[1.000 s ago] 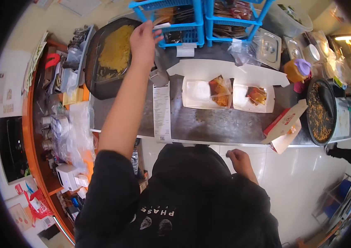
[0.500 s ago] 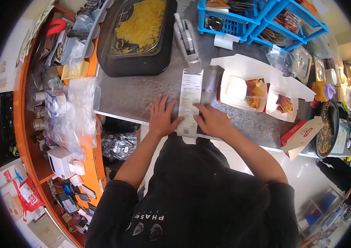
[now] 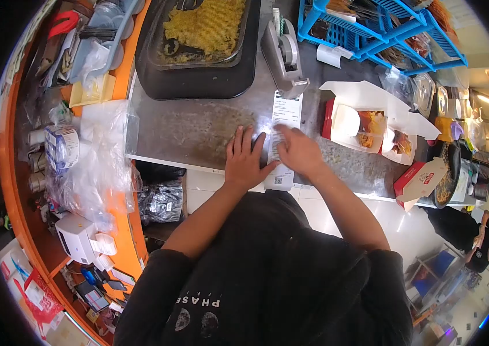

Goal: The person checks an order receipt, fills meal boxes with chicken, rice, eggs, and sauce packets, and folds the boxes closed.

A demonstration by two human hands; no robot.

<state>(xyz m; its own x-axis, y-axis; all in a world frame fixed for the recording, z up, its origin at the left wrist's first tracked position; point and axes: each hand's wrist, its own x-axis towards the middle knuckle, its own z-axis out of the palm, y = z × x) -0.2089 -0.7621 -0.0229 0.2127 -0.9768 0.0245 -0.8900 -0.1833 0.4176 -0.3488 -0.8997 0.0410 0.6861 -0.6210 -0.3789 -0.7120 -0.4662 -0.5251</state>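
On the metal counter lies a long printed receipt (image 3: 279, 173), its top end by a grey tape dispenser (image 3: 285, 55). My left hand (image 3: 247, 157) rests flat with fingers spread at the receipt's left edge, its thumb touching the paper. Over the receipt's right side is my right hand (image 3: 296, 149), index finger extended onto the print and the other fingers curled; whether they hold anything is hidden. To the right, two open white boxes (image 3: 342, 128) hold rice and pieces of food with clear wrap.
A black tray with yellow food (image 3: 204, 26) is at the back left, and blue baskets (image 3: 365, 34) at the back right. A folded red-and-white box (image 3: 420, 181) leans at the front right edge. Another person (image 3: 475, 239) stands beyond on the right.
My right hand has come down from the blue baskets onto the receipt, its fingers now more curled. My left hand, earlier spread beside the receipt, stays there. The view has shifted left.
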